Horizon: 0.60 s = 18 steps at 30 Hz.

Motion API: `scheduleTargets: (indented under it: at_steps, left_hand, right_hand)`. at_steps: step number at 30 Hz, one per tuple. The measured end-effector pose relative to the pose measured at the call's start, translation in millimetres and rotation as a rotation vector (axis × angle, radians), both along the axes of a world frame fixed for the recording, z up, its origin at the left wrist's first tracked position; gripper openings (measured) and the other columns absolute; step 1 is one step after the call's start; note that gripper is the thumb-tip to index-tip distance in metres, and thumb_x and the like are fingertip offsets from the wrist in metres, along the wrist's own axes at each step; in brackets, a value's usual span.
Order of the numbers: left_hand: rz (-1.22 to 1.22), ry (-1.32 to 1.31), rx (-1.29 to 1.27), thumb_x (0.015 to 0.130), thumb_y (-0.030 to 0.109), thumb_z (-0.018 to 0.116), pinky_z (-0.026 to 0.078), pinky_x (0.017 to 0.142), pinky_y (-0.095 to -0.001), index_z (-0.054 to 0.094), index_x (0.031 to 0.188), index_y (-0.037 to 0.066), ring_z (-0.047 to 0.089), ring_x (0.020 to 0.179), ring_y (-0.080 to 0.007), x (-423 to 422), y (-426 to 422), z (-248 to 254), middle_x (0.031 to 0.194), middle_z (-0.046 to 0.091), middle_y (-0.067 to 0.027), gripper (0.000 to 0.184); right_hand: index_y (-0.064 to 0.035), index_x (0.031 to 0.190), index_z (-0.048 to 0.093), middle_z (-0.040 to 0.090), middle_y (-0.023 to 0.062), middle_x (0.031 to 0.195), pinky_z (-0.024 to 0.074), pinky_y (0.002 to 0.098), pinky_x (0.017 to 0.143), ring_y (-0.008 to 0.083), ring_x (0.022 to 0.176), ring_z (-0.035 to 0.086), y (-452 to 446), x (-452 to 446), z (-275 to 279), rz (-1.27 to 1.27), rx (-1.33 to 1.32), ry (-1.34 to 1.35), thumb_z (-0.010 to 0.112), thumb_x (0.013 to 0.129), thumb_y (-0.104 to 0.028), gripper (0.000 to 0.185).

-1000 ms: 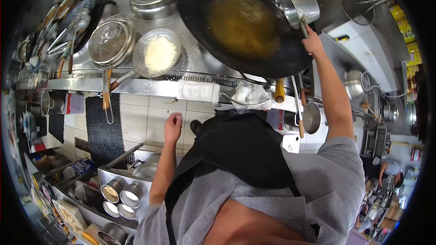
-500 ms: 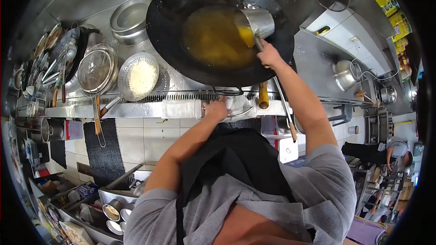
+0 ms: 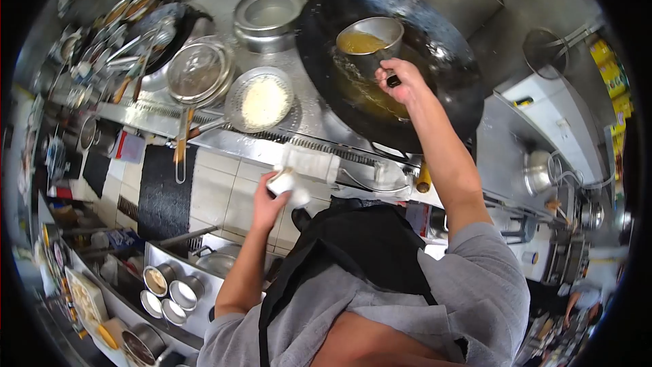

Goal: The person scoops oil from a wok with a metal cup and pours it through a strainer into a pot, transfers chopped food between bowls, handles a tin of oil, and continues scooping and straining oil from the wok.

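My right hand (image 3: 403, 81) is closed round the handle of a deep metal scoop (image 3: 387, 29). Yellow oil fills part of the scoop, which I hold over the big black wok (image 3: 445, 105); more oil lies in the wok below. Over the floor in front of the counter, my left hand (image 3: 267, 205) grips a white cloth (image 3: 293, 191). Left of the wok, a perforated strainer (image 3: 288, 105) holds a pale, whitish food (image 3: 263, 102). Another folded white towel (image 3: 316, 163) hangs along the counter's front rail.
Wire-mesh strainers (image 3: 197, 71) and a metal pot (image 3: 268, 13) stand left of the wok. Further left is a pan crowded with utensils (image 3: 146, 47). Open tins (image 3: 183, 292) fill a rack behind me on the left. A person (image 3: 583, 301) is at far right.
The scoop has swung from tipped to more level, with oil showing inside. My left hand has left the counter edge and moved left and back with a white cloth. The view has shifted.
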<state>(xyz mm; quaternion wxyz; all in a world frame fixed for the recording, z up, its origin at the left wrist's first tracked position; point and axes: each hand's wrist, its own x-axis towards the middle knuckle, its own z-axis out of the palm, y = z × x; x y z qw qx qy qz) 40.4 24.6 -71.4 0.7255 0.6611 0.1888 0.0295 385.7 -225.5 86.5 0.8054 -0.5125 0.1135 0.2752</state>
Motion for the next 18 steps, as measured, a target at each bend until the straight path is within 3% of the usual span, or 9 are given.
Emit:
scheduleTargets:
  at_steps: [2, 4, 6, 8, 10, 11, 12, 14, 18]
  left_hand:
    - [0.197, -0.130, -0.249, 0.074, 0.009, 0.066, 0.050, 0.086, -0.0347, 0.045, 0.128, 0.004, 0.057, 0.105, -0.0204, -45, 35, -2, 0.118, 0.055, -0.0116, 0.058]
    - [0.411, -0.196, -0.573, 0.077, 0.016, 0.066, 0.054, 0.086, -0.0397, 0.041, 0.132, 0.005, 0.058, 0.107, -0.0246, -89, 57, 37, 0.120, 0.055, -0.0125, 0.062]
    - [0.561, -0.324, -0.585, 0.082, 0.024, 0.066, 0.054, 0.087, -0.0511, 0.041, 0.134, 0.007, 0.056, 0.112, -0.0297, -133, 80, 40, 0.123, 0.055, -0.0124, 0.060]
    - [0.667, -0.426, -0.624, 0.083, 0.038, 0.069, 0.056, 0.084, -0.0446, 0.034, 0.140, 0.004, 0.059, 0.107, -0.0302, -166, 92, 32, 0.129, 0.052, -0.0169, 0.075]
    - [0.645, -0.458, -0.578, 0.084, 0.043, 0.067, 0.056, 0.081, -0.0403, 0.033, 0.141, 0.004, 0.060, 0.106, -0.0296, -181, 94, 29, 0.131, 0.051, -0.0174, 0.077]
    - [0.680, -0.376, -0.583, 0.086, 0.041, 0.065, 0.056, 0.076, -0.0354, 0.036, 0.138, 0.002, 0.061, 0.100, -0.0278, -186, 90, 30, 0.125, 0.055, -0.0183, 0.071]
    - [0.714, -0.278, -0.652, 0.088, 0.040, 0.063, 0.054, 0.066, -0.0333, 0.041, 0.132, 0.000, 0.064, 0.086, -0.0262, -194, 87, 18, 0.108, 0.061, -0.0201, 0.063]
    - [0.683, -0.117, -0.664, 0.093, 0.038, 0.054, 0.054, 0.058, -0.0322, 0.047, 0.126, 0.000, 0.063, 0.068, -0.0244, -201, 71, 8, 0.091, 0.064, -0.0172, 0.051]
    - [0.738, -0.012, -0.720, 0.091, 0.035, 0.058, 0.050, 0.050, -0.0321, 0.050, 0.120, 0.003, 0.060, 0.061, -0.0224, -203, 41, 0, 0.082, 0.062, -0.0144, 0.044]
  right_hand:
    - [-0.0132, 0.106, 0.035, 0.050, 0.0101, 0.074, 0.0424, 0.0289, 0.046, 0.0183, 0.059, 0.053, 17, 5, 10, 0.080, 0.089, -0.041, 0.057, 0.083, 0.001, 0.035]
    - [-0.0134, 0.103, 0.037, 0.051, 0.0104, 0.075, 0.0429, 0.0282, 0.046, 0.0170, 0.058, 0.053, 44, -3, 38, 0.095, 0.059, -0.072, 0.057, 0.084, 0.000, 0.031]
    - [-0.0125, 0.103, 0.036, 0.052, 0.0113, 0.079, 0.0432, 0.0271, 0.046, 0.0139, 0.058, 0.052, 69, -9, 63, 0.157, 0.051, -0.142, 0.056, 0.085, -0.002, 0.029]
    - [-0.0116, 0.103, 0.036, 0.052, 0.0114, 0.079, 0.0434, 0.0264, 0.047, 0.0133, 0.058, 0.051, 97, -14, 86, 0.214, 0.055, -0.186, 0.055, 0.086, -0.002, 0.027]
    - [-0.0109, 0.101, 0.037, 0.052, 0.0122, 0.080, 0.0436, 0.0262, 0.048, 0.0129, 0.058, 0.050, 126, -14, 103, 0.249, 0.079, -0.189, 0.055, 0.087, -0.002, 0.024]
    - [-0.0094, 0.099, 0.038, 0.052, 0.0121, 0.080, 0.0434, 0.0262, 0.049, 0.0131, 0.058, 0.051, 141, -17, 110, 0.265, 0.090, -0.205, 0.055, 0.087, -0.003, 0.022]
    - [-0.0079, 0.097, 0.038, 0.052, 0.0121, 0.079, 0.0433, 0.0263, 0.049, 0.0133, 0.058, 0.051, 155, -19, 116, 0.278, 0.102, -0.223, 0.055, 0.088, -0.003, 0.019]
    - [-0.0061, 0.095, 0.039, 0.053, 0.0114, 0.078, 0.0433, 0.0265, 0.049, 0.0138, 0.058, 0.051, 185, -13, 117, 0.340, 0.118, -0.181, 0.054, 0.088, -0.004, 0.017]
    - [-0.0020, 0.089, 0.043, 0.053, 0.0091, 0.075, 0.0434, 0.0272, 0.048, 0.0145, 0.058, 0.052, 248, -9, 105, 0.450, 0.068, -0.128, 0.053, 0.087, -0.005, 0.011]
